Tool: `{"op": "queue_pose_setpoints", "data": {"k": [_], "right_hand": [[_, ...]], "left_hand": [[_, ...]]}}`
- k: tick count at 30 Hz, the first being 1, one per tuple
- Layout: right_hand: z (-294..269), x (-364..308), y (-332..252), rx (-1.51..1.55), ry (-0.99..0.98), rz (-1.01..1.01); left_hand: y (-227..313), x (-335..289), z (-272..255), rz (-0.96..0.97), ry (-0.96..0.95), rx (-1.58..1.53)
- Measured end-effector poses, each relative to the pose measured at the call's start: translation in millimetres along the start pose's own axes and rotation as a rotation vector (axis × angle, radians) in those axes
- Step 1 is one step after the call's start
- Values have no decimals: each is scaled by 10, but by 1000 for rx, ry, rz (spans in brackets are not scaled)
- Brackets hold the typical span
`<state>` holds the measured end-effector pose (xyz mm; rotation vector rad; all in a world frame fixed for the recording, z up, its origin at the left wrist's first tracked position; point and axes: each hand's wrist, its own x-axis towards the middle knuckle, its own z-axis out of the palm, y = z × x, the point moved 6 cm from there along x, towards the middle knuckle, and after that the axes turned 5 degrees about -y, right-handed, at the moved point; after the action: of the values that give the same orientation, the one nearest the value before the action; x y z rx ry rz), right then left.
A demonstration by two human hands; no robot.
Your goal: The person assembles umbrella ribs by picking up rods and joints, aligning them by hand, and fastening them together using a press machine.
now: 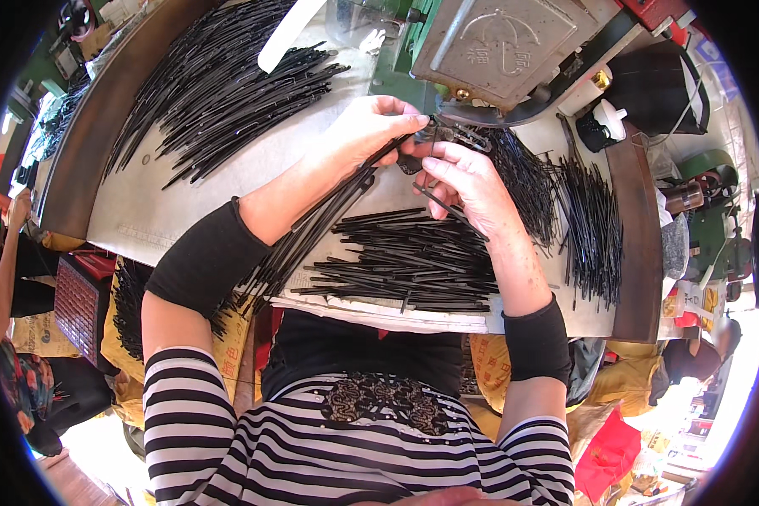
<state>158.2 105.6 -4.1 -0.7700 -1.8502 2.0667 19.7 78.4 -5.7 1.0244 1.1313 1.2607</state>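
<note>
My left hand [379, 126] is closed on thin black rods [333, 202] by the working point of a green and grey metal machine [506, 51]. The rods slant down from it toward the table's near edge. Just right of it, my right hand [468, 181] pinches a short black rod [438, 201], its fingers curled beneath the machine's small metal head [460, 135]. The fingertips of both hands almost meet there, and the machine partly hides what lies between them. Below my hands, a loose pile of black rods [413, 261] lies on the table [135, 211].
A large heap of black rods [228, 93] covers the far left of the table. More bundles [590, 228] lie at the right, by the raised brown rim [637, 236]. A black container with a white top [605, 125] stands at the back right. Another person's arm [8, 261] shows at far left.
</note>
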Motion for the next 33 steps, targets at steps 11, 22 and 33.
{"op": "queue_pose_setpoints", "data": {"k": [11, 22, 33], "right_hand": [[154, -66, -15, -128, -118, 3], [-184, -19, 18, 77, 15, -30], [-391, -2, 99, 400, 27, -79]], "left_hand": [[38, -23, 8, -2, -22, 215], [-52, -136, 32, -83, -252, 347], [46, -155, -1, -132, -299, 311]]}}
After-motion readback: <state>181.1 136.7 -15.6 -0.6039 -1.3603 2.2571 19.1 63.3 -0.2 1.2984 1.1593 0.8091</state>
